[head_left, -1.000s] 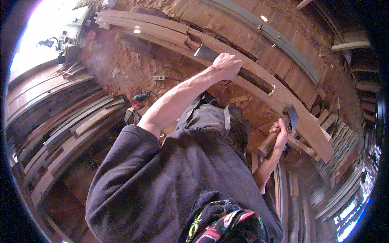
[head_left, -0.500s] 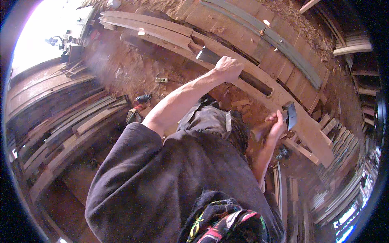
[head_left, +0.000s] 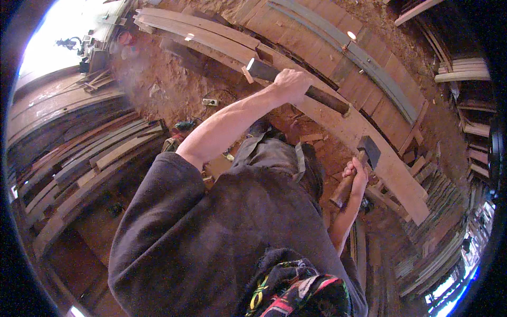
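A long timber beam with a slot cut in it slants across the upper middle. My left hand is closed in a fist over the beam, around what looks like a wide chisel. The chisel's broad grey blade points left, its end shining, and the grip is hidden inside my fingers. A small wood chip sits beside that end. At the right, my right hand grips a hammer by its wooden handle. The dark, blocky hammer head is over or against the beam's near edge; I cannot tell whether they touch.
Boards lie beyond the beam, with a long grey strip across them. Stacked planks line the left, and more slats the right. A power socket lies on the dirt floor, and a power tool stands near my left elbow.
My left hand and the chisel have shifted slightly left. My right hand has lowered and turned the hammer, so its handle now shows. A wood chip now appears by the chisel's end.
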A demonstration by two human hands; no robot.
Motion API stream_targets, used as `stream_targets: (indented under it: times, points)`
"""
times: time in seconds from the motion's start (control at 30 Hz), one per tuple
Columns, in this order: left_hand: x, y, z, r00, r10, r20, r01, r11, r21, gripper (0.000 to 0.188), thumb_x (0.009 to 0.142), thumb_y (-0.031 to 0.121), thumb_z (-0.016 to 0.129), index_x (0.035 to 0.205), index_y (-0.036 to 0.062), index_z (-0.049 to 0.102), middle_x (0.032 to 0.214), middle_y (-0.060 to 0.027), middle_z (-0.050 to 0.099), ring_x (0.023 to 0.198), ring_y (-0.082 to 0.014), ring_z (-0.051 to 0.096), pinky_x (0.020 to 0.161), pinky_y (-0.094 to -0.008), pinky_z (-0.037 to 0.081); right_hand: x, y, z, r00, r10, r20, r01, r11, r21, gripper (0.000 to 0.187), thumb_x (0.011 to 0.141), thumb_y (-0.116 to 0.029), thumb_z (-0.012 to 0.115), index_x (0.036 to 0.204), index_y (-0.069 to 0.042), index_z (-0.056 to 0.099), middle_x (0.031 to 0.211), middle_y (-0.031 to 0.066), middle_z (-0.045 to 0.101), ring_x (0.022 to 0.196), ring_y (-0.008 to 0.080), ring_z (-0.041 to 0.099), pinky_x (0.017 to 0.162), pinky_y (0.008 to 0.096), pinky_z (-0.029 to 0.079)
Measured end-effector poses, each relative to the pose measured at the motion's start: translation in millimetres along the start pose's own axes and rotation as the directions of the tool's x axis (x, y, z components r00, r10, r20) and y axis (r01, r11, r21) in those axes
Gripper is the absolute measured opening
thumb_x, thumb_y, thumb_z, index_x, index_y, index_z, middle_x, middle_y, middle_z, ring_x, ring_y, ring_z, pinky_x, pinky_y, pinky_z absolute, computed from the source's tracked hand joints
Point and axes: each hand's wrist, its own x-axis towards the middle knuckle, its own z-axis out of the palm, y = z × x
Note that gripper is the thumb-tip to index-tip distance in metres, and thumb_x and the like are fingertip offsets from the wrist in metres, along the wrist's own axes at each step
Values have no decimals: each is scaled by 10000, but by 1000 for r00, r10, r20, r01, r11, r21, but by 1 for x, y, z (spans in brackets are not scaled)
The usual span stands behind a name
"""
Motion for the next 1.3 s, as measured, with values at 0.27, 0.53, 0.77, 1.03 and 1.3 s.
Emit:
stream_targets:
  times: [0.27, 0.53, 0.77, 1.03, 1.3]
  points:
    - [6, 28, 0, 942, 119, -314, -206, 943, -260, 327, 794, 270, 661, 1109, 183, 659, 938, -167, 707, 839, -366, 683, 686, -463, 558, -3, 10, -19, 998, 5, -70, -5, 1000, 7, 177, 941, -211, 610, 818, -103, 542, 694, -8, 515, 565, 84, 468, 544, 263, 414]
    - [34, 29, -20, 979, 20, -204, -65, 974, -215, 239, 763, 178, 633, 994, 117, 650, 887, -160, 696, 872, -361, 678, 735, -475, 535, 1, 23, -24, 999, 27, -21, -24, 995, 96, 171, 944, -198, 606, 821, -106, 531, 697, -11, 505, 575, 83, 464, 555, 250, 393]
    - [45, 16, -20, 981, 37, -188, -69, 984, -165, 255, 759, 194, 652, 996, 99, 657, 896, -161, 703, 884, -354, 683, 740, -464, 545, -1, 23, -19, 997, 61, -38, -55, 987, 151, 188, 944, -207, 613, 810, -104, 530, 713, -5, 515, 575, 91, 465, 560, 259, 400]
    - [49, 12, -17, 974, 56, -219, -85, 988, -126, 231, 763, 198, 660, 969, 93, 657, 862, -158, 703, 855, -350, 691, 726, -465, 550, -3, 17, -16, 997, 52, -61, -43, 988, 146, 200, 936, -208, 627, 793, -98, 539, 706, -4, 515, 575, 93, 472, 555, 270, 413]
    - [56, 6, 3, 958, 104, -265, -135, 986, -99, 197, 788, 156, 618, 977, 104, 623, 791, -165, 689, 766, -386, 677, 662, -492, 539, 16, 3, -50, 981, 42, -191, -12, 988, 156, 217, 916, -237, 647, 774, -101, 555, 693, 5, 528, 564, 98, 477, 534, 288, 425]
